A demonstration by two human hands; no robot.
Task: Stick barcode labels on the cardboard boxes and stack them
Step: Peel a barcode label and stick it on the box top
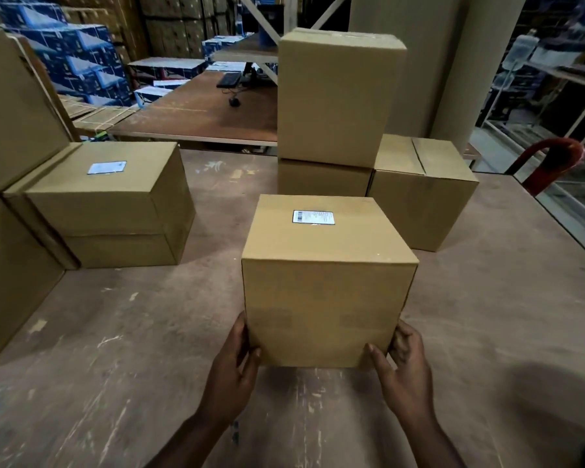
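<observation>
Left hand and right hand extended forward, fingers curled in grip.

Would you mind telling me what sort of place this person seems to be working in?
Most likely a warehouse or packing area: plain cardboard boxes stand stacked on the floor, blue printed cartons are piled high at the back, and the box held in both hands carries a barcode label.

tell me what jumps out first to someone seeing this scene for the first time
The eye lands on the cardboard box in the middle foreground, held low at its near corners by the left hand and the right hand, with a white barcode label on its top. Next comes the two-box stack rising just behind it. To the left sits another labelled box on top of a second one.
</observation>
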